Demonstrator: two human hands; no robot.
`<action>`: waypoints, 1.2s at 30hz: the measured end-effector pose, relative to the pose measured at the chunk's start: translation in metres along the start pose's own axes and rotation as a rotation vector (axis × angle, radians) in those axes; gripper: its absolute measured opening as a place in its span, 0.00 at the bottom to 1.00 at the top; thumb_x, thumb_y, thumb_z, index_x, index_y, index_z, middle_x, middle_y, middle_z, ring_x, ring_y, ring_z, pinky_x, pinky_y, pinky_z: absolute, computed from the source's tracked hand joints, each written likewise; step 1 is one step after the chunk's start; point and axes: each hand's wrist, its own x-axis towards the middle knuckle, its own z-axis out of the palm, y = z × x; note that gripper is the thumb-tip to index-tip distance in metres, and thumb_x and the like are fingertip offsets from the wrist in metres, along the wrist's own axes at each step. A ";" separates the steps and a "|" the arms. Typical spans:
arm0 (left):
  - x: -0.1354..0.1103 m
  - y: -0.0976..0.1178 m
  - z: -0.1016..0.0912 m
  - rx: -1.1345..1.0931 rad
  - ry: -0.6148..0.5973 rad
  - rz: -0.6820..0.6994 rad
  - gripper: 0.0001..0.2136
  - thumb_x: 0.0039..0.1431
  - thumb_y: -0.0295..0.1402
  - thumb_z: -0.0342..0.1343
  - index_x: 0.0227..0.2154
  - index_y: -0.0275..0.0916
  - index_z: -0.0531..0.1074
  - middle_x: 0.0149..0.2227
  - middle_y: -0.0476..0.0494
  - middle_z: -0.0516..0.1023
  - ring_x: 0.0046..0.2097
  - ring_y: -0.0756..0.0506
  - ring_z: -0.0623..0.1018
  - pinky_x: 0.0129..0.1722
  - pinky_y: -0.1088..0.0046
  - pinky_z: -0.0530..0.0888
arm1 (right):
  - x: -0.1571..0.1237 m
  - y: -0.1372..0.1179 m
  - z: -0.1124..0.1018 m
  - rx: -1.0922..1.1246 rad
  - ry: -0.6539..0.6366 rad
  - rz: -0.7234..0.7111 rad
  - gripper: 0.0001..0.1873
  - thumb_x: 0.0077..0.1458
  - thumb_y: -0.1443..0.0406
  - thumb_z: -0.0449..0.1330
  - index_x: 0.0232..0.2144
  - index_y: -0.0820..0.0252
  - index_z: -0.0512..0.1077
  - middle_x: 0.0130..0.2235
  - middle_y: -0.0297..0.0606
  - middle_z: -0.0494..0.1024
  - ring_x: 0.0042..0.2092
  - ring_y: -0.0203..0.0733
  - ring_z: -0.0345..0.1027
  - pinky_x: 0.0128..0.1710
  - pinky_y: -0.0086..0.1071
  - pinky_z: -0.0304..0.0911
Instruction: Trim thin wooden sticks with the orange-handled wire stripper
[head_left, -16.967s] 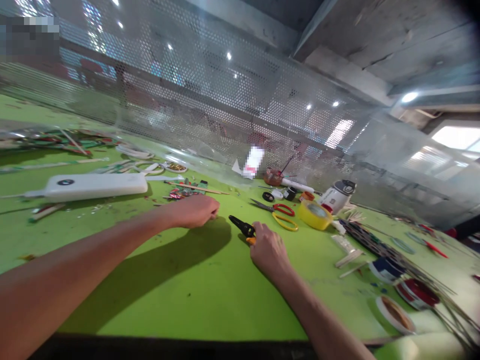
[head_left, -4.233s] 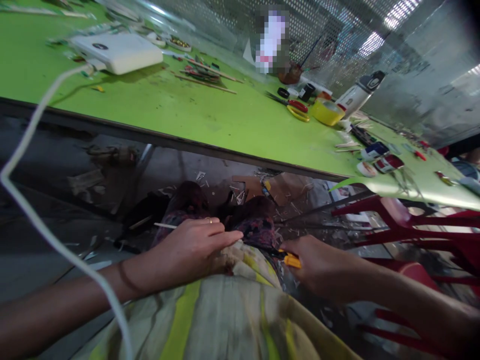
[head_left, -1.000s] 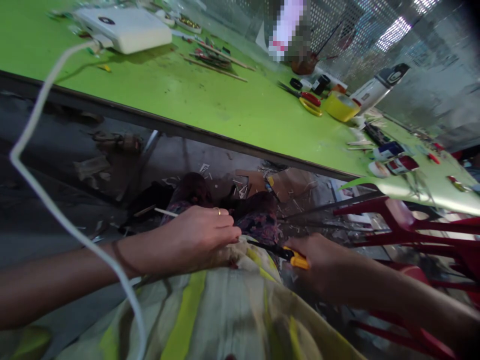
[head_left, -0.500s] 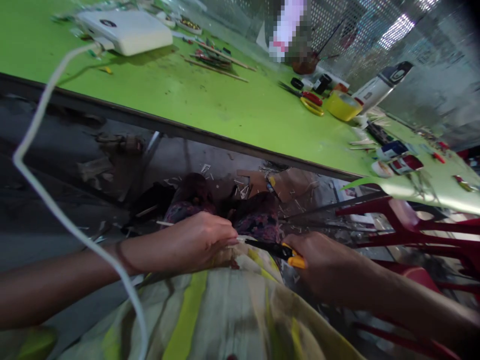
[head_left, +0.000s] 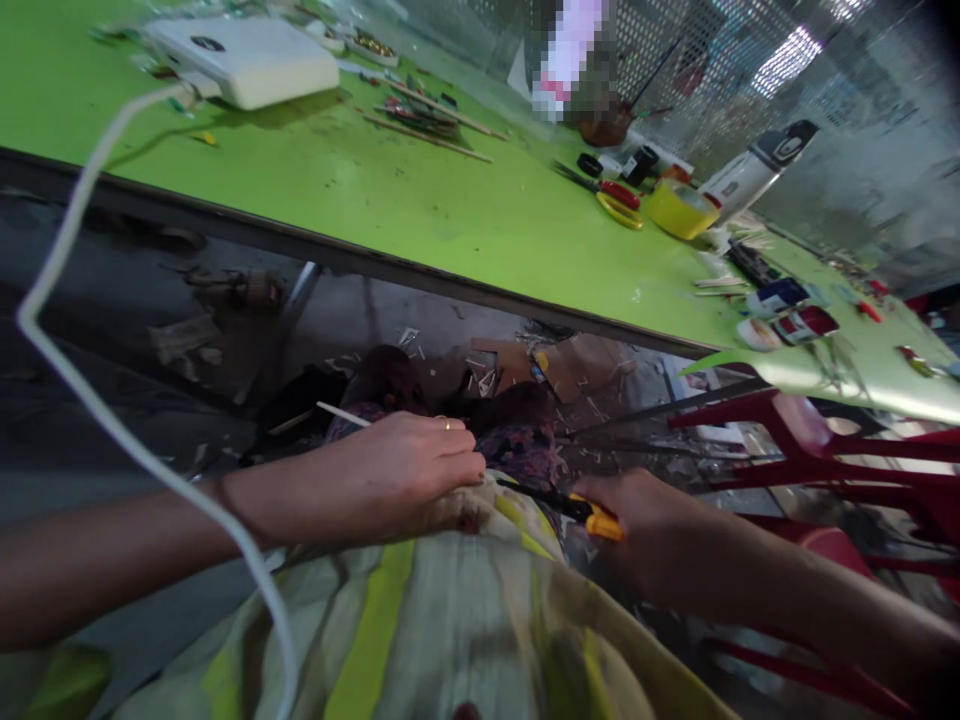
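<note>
My left hand [head_left: 420,460] is closed, palm down, over my lap with a ring on one finger. It pinches a thin pale stick [head_left: 343,414], whose far end juts out to the left behind the knuckles; the rest is hidden by the fingers. To the right, my right hand [head_left: 637,515] is wrapped round a yellow-handled black tool [head_left: 598,521]. The tool's slim dark front points left, its tip close to my left fingertips. Whether it is a knife, scissors or pliers cannot be made out. Striped cloth [head_left: 450,600] covers my lap under both hands.
A green table [head_left: 420,210] runs across in front, bearing a white power bank [head_left: 247,65], scissors [head_left: 619,205], yellow tape [head_left: 679,210], small paint jars [head_left: 802,325] and sticks. A white cable [head_left: 112,420] hangs at left. Red chairs [head_left: 810,430] stand at right; scraps litter the floor.
My left hand has rolled and lifted a little, so more of its back and the ring show. The stick's end has swung upward. The tool has shifted slightly right and down.
</note>
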 end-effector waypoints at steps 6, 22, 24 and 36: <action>0.002 -0.010 0.008 -0.300 -0.049 -0.176 0.14 0.68 0.32 0.42 0.36 0.36 0.73 0.32 0.47 0.76 0.33 0.50 0.73 0.34 0.77 0.64 | -0.001 0.001 0.004 -0.454 0.317 -0.099 0.15 0.47 0.70 0.51 0.39 0.64 0.70 0.32 0.45 0.74 0.31 0.45 0.67 0.28 0.34 0.52; -0.011 0.009 -0.001 0.134 0.091 -0.052 0.11 0.65 0.38 0.48 0.34 0.35 0.69 0.30 0.45 0.73 0.31 0.47 0.69 0.30 0.71 0.61 | -0.001 -0.004 -0.002 0.156 -0.084 -0.004 0.11 0.55 0.60 0.52 0.28 0.60 0.70 0.26 0.34 0.71 0.28 0.35 0.61 0.25 0.27 0.52; -0.011 0.008 -0.002 0.142 0.084 -0.007 0.12 0.66 0.38 0.45 0.36 0.35 0.69 0.31 0.45 0.73 0.32 0.47 0.69 0.31 0.71 0.62 | -0.001 -0.007 -0.005 0.176 -0.145 0.045 0.12 0.55 0.59 0.53 0.27 0.60 0.70 0.25 0.33 0.71 0.28 0.35 0.60 0.25 0.27 0.52; 0.005 -0.010 0.010 -0.472 -0.114 -0.243 0.16 0.68 0.35 0.40 0.36 0.36 0.73 0.33 0.47 0.77 0.33 0.50 0.74 0.33 0.78 0.65 | -0.002 0.003 0.007 -0.735 0.503 -0.153 0.16 0.46 0.75 0.49 0.36 0.62 0.70 0.30 0.41 0.70 0.29 0.46 0.63 0.28 0.36 0.49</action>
